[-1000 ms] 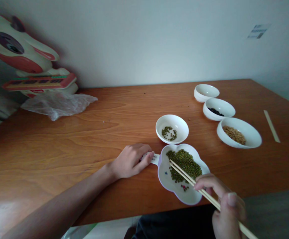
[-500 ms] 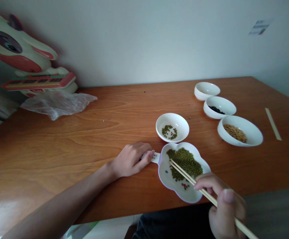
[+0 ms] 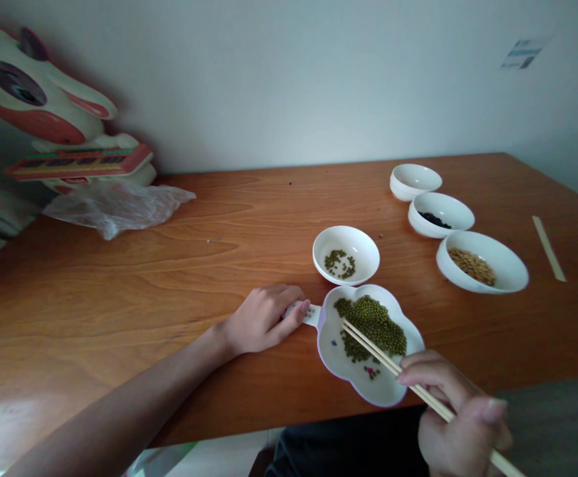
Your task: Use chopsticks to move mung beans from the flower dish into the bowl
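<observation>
My left hand (image 3: 268, 318) is closed around the short handle of a white flower-shaped dish (image 3: 331, 361) with a purple rim. Green mung beans (image 3: 376, 324) are heaped in the dish, with a few loose ones by a small printed pattern. In my right hand (image 3: 461, 414), at the lower right, is a pair of wooden chopsticks (image 3: 386, 360). Their tips lie close together over the left part of the beans; whether they pinch a bean is too small to tell. Just behind the dish stands a white bowl (image 3: 363, 255) with some mung beans at its bottom.
Three white bowls stand in a slanting row at the right: one with tan beans (image 3: 510, 271), one with black beans (image 3: 461, 213), and a rear bowl (image 3: 415, 177). A pale paper strip (image 3: 548, 248) lies beyond them. At the left are a cow-shaped toy keyboard (image 3: 85, 162) and a clear plastic bag (image 3: 120, 209).
My right hand has shifted slightly right and its thumb has moved outward. The chopstick tips have moved a little right and down. The left hand keeps its hold on the handle.
</observation>
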`<state>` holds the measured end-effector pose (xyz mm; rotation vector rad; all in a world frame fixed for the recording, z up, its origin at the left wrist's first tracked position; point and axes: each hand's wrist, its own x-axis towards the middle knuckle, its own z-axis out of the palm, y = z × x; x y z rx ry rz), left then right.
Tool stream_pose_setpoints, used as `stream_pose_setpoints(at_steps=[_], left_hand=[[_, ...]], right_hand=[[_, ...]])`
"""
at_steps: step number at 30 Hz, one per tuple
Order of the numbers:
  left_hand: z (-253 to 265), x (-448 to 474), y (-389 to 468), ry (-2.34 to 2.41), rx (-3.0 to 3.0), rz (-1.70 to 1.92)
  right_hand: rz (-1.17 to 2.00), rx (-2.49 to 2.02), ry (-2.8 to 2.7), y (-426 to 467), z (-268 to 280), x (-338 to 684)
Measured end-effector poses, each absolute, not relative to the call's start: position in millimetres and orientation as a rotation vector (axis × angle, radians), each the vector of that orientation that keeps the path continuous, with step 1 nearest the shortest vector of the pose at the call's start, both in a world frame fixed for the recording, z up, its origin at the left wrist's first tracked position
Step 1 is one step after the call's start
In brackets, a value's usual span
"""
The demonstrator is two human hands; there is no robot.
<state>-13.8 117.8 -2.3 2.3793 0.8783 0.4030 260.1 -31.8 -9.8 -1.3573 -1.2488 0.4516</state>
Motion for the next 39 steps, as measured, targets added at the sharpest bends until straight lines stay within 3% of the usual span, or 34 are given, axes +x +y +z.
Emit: stream_pose_setpoints(at_steps=[19, 39], left_hand=[[-1.8, -13.1, 117.9, 0.871, 2.381, 0.414], [-0.5, -13.4, 118.1, 0.871, 2.364, 0.408]], right_hand=[[0.509, -1.416, -1.302, -26.8, 4.2, 257.6], [0.397, -1.282, -1.464, -20.2, -19.2, 270.8]])
